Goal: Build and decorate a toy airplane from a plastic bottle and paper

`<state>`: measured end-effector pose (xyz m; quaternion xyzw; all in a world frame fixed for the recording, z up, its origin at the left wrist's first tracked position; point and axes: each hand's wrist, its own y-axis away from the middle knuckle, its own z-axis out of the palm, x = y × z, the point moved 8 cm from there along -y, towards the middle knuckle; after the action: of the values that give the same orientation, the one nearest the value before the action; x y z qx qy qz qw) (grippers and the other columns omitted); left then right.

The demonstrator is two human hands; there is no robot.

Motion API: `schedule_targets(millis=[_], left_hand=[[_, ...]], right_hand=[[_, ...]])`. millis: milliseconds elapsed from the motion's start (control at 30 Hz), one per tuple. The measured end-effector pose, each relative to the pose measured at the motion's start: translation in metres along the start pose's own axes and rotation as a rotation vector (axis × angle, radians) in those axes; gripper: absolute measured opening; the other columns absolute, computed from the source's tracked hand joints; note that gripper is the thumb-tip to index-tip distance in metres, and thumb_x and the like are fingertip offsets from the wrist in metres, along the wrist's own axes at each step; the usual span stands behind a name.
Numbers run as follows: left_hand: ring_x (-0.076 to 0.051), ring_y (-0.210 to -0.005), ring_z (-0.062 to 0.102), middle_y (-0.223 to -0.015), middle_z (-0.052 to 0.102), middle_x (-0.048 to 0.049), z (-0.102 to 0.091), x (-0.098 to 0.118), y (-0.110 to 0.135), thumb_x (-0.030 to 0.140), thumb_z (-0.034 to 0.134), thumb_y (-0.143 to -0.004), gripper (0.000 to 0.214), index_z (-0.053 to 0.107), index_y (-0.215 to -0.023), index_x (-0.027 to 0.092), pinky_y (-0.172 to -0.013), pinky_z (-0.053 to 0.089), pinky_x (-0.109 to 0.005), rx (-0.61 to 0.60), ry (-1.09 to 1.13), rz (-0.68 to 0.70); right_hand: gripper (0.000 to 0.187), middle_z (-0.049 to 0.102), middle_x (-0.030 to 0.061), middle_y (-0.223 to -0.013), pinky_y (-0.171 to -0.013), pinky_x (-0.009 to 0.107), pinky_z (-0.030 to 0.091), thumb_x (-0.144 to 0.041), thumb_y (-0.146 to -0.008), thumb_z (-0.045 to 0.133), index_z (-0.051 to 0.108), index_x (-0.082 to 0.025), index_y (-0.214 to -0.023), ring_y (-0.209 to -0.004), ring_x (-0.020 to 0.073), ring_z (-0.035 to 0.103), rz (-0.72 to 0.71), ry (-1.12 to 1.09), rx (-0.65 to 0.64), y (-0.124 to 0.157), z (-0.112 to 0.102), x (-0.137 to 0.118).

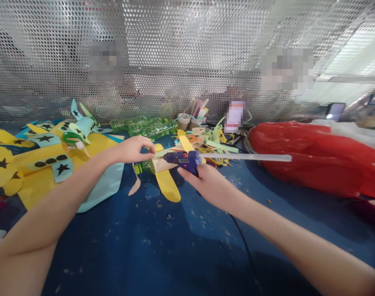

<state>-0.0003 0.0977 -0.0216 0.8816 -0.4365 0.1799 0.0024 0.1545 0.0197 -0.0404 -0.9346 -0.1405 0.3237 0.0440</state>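
My right hand [206, 181] is closed around a blue glue gun [187, 161] with a long clear glue stick [245, 156] jutting out to the right. The gun's nozzle points left at a small bottle plane [158, 166] with yellow paper wings [168, 185] and a green cap, lying on the blue table [162, 238]. My left hand [134, 149] pinches the paper wrap on the plane's body, just left of the nozzle.
Finished yellow and light-blue paper planes with black stars [45, 160] cover the left of the table. Empty green bottles [144, 125], paper scraps [212, 142] and a cup of strips lie at the back. A red plastic bag [313, 160] fills the right. A perforated metal screen [187, 61] stands behind.
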Motion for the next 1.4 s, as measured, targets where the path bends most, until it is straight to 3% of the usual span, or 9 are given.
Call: schedule_targets(millis=[167,333,700,933,1400], left_hand=[[-0.018,-0.085,0.059,-0.092,0.068,-0.0043,0.001,0.0,0.0,0.043,0.052,-0.085,0.028,0.067,-0.086,0.02,-0.072,0.041,-0.028,-0.004,0.003,0.0],[-0.018,-0.085,0.059,-0.092,0.068,-0.004,0.001,0.001,0.0,0.042,0.052,-0.086,0.027,0.067,-0.086,0.02,-0.07,0.04,-0.027,0.005,0.004,0.007],[-0.018,-0.087,0.059,-0.095,0.068,-0.0042,0.001,0.0,0.001,0.038,0.052,-0.085,0.023,0.066,-0.085,0.02,-0.069,0.041,-0.027,-0.005,0.004,-0.002],[-0.018,-0.087,0.059,-0.095,0.068,-0.0036,0.0,0.001,0.001,0.037,0.052,-0.084,0.023,0.066,-0.086,0.02,-0.069,0.041,-0.027,-0.008,0.008,-0.011],[-0.018,-0.088,0.061,-0.095,0.069,-0.0034,0.0,0.002,0.002,0.038,0.052,-0.085,0.022,0.066,-0.087,0.02,-0.078,0.042,-0.029,0.0,0.001,-0.002]], right_hand=[[0.034,0.071,0.0107,-0.093,-0.073,0.034,0.05,-0.044,-0.093,0.044,0.062,-0.016,-0.099,-0.086,0.0243,0.067,0.006,0.001,-0.07,0.001,0.012,-0.011],[0.033,0.07,0.0106,-0.092,-0.073,0.033,0.049,-0.044,-0.093,0.044,0.061,-0.016,-0.099,-0.085,0.0238,0.066,-0.017,0.013,-0.051,0.001,0.011,-0.012],[0.033,0.068,0.0102,-0.082,-0.066,0.034,0.049,-0.045,-0.091,0.044,0.062,-0.017,-0.09,-0.076,0.0242,0.066,0.062,0.081,0.002,-0.001,-0.007,0.014],[0.03,0.061,0.0026,-0.059,-0.058,0.03,0.046,-0.044,-0.09,0.045,0.062,-0.021,-0.085,-0.064,0.0208,0.064,0.007,0.062,0.07,-0.001,-0.018,0.016],[0.033,0.058,0.0032,-0.054,-0.055,0.03,0.046,-0.046,-0.089,0.045,0.057,-0.022,-0.07,-0.063,0.0222,0.064,0.046,0.073,0.098,-0.001,-0.027,0.027]])
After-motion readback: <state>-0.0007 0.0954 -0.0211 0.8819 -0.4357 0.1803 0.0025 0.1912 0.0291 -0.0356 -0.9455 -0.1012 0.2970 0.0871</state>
